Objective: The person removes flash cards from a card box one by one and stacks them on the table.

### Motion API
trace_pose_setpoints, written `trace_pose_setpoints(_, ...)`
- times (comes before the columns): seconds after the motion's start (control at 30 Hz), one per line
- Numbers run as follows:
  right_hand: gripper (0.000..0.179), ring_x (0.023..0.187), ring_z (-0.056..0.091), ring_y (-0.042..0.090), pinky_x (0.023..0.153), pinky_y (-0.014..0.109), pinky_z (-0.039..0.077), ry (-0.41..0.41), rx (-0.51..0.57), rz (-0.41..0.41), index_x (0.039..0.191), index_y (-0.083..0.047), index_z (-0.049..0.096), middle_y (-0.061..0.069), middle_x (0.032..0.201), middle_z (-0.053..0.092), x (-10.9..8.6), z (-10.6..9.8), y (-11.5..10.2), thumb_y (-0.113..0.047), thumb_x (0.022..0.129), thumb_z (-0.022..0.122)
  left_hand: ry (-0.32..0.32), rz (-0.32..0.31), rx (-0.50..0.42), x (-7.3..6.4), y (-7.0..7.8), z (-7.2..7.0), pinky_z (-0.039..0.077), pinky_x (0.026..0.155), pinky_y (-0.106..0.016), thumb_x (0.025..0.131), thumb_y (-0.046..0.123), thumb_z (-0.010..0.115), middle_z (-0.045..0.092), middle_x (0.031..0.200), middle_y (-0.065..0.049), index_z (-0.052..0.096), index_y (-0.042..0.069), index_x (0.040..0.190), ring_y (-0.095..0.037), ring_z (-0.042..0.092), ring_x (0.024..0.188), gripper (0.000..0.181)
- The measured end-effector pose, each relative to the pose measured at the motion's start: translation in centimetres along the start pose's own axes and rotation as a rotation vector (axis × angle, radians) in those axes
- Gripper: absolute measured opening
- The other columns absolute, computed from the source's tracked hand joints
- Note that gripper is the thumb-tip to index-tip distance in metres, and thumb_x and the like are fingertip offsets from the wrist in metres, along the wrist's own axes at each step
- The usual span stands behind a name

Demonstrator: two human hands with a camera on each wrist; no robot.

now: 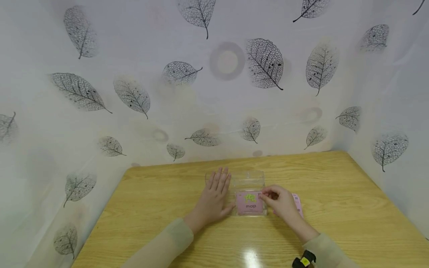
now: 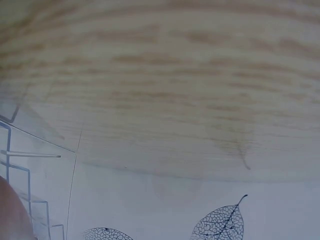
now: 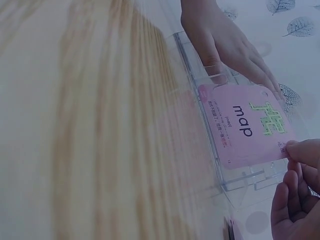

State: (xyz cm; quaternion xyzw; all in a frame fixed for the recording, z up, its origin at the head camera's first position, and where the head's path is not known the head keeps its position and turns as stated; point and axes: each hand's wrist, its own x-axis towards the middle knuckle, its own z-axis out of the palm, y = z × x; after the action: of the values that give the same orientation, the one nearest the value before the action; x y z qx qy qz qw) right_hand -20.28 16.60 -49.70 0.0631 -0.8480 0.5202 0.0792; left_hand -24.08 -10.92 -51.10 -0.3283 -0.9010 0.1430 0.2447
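Observation:
A pink flashcard printed "map" with a green drawing lies over one part of a clear plastic box. At its right corner, the thumb and fingers of my right hand pinch it; the right wrist view shows this grip on the card closely. My left hand rests with straight fingers on the left part of the box, its thumb pointing towards the card. In the left wrist view only a blurred bit of skin and the box's clear walls show.
More pink cards lie on the wooden table right of the box, partly behind my right hand. A black strap with a yellow patch is by the right sleeve. Leaf-printed white sheeting surrounds the table's back and sides.

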Motion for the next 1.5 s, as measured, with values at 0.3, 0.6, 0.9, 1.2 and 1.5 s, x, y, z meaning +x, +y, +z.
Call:
trace_pose_setpoints(0.3, 0.01, 0.075, 0.057, 0.002, 0.066, 0.017, 0.053, 0.003, -0.018, 0.019, 0.103, -0.004, 0.08, 0.006, 0.09, 0.072, 0.02, -0.08, -0.13, -0.008, 0.094, 0.079, -0.024, -0.004, 0.0, -0.09, 0.02, 0.02, 0.0, 0.138, -0.048, 0.101, 0.07, 0.044, 0.01, 0.178, -0.024, 0.017, -0.003, 0.168, -0.041, 0.014, 0.166, 0.102)
trace_pose_setpoints(0.6, 0.01, 0.076, 0.058, 0.0, 0.069, 0.016, 0.055, 0.016, -0.006, 0.003, 0.103, -0.001, 0.079, 0.008, 0.09, 0.075, 0.17, -0.2, -0.26, -0.004, 0.093, 0.079, -0.005, -0.003, -0.001, -0.12, 0.02, 0.14, 0.007, 0.138, -0.049, 0.101, 0.069, 0.044, 0.016, 0.177, -0.024, 0.017, -0.003, 0.168, -0.04, 0.016, 0.166, 0.102)
trace_pose_setpoints(0.9, 0.009, 0.079, 0.06, -0.002, 0.072, 0.016, 0.056, 0.028, -0.007, -0.005, 0.102, -0.003, 0.079, 0.009, 0.095, 0.078, 0.17, -0.28, -0.29, -0.007, 0.094, 0.079, 0.005, -0.003, -0.007, -0.14, 0.01, 0.12, 0.013, 0.137, -0.05, 0.101, 0.069, 0.047, 0.017, 0.177, -0.024, 0.018, -0.004, 0.167, -0.04, 0.017, 0.165, 0.103)
trace_pose_setpoints(1.2, 0.01, 0.08, 0.063, -0.003, 0.074, 0.015, 0.058, 0.04, -0.018, 0.003, 0.103, -0.003, 0.079, 0.01, 0.097, 0.079, 0.36, -0.45, -0.28, -0.009, 0.095, 0.079, 0.008, -0.003, 0.003, -0.13, 0.03, 0.25, 0.01, 0.138, -0.049, 0.101, 0.069, 0.046, 0.017, 0.177, -0.024, 0.019, -0.003, 0.168, -0.04, 0.016, 0.166, 0.102)
trace_pose_setpoints(1.5, 0.011, 0.08, 0.062, -0.003, 0.072, 0.016, 0.056, 0.062, -0.051, 0.02, 0.104, -0.003, 0.08, 0.01, 0.096, 0.08, 0.52, -0.63, -0.33, -0.011, 0.096, 0.078, 0.011, -0.002, -0.001, -0.14, 0.03, 0.37, -0.01, 0.136, -0.047, 0.101, 0.069, 0.047, 0.017, 0.177, -0.024, 0.011, -0.004, 0.168, -0.04, 0.017, 0.165, 0.106)
